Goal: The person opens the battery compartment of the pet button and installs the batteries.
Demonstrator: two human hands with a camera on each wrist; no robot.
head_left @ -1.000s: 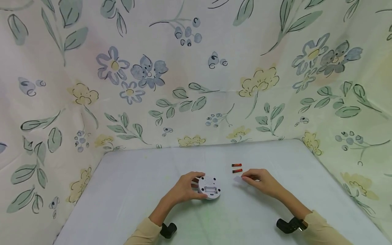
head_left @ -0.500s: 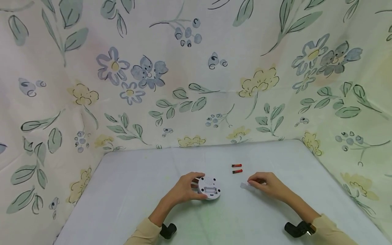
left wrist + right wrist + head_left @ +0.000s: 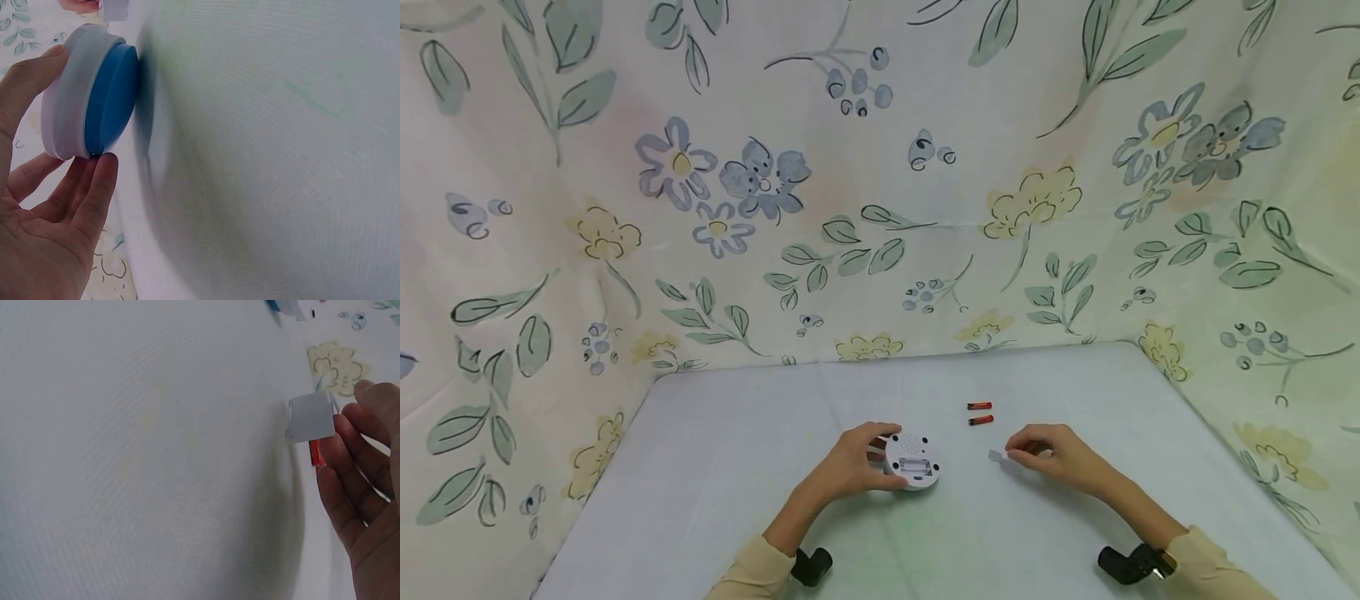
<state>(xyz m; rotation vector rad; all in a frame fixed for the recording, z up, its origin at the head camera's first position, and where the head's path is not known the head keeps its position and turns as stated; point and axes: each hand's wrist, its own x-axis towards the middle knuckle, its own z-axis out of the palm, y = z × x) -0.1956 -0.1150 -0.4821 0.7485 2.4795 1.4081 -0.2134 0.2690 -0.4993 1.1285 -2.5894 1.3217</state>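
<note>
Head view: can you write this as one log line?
left hand: grips round device | right hand: holds pale cover | battery compartment: uncovered, looks empty | two red batteries: lying on table

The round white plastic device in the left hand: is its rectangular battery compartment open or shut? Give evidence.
Open: the head view shows the battery compartment uncovered; the right hand holds a small squarish white panel.

Diffuse, dullish light; soft shadows on tabletop [image 3: 715,467].

R grip [image 3: 377,519] holds sm. wht cover [image 3: 311,417], red batt. [image 3: 314,453] partly hidden behind.
</note>
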